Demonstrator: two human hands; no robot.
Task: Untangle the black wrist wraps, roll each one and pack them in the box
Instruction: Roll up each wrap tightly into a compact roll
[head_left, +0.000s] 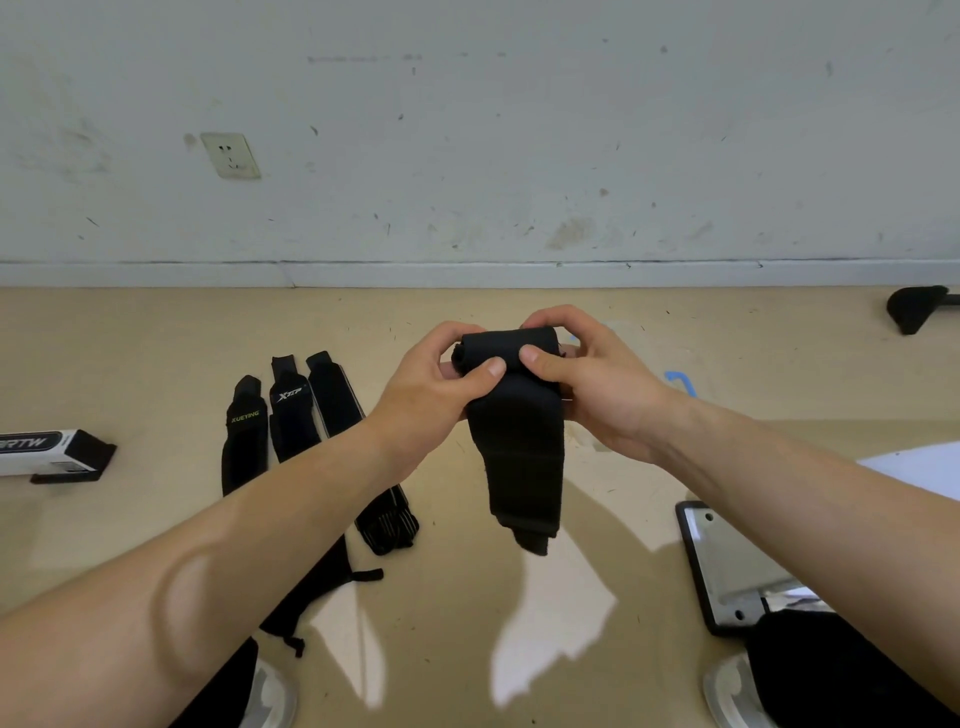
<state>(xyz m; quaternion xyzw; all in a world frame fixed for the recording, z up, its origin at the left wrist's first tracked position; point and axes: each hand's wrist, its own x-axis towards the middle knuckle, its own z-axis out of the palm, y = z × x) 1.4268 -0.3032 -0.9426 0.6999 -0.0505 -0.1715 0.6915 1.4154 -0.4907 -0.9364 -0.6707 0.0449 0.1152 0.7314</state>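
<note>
Nearest: 2 bare forearms entering from the near edge, reaching toward the centre. Left hand (441, 384) and right hand (587, 384), both raised above the floor (519, 597), fingers curled tight around the rolled top of 1 black wrist wrap (519, 441); thumbs pressed on its front, unrolled tail hanging down. Left of centre: 3 black wrist wraps (291, 415) laid flat side by side on the floor, partly hidden by the left forearm. Far left: 1 black-and-white box (52, 452), lying on the floor. Near right: 1 metal plate (727, 561). Far: scuffed wall with 1 socket (231, 155).
</note>
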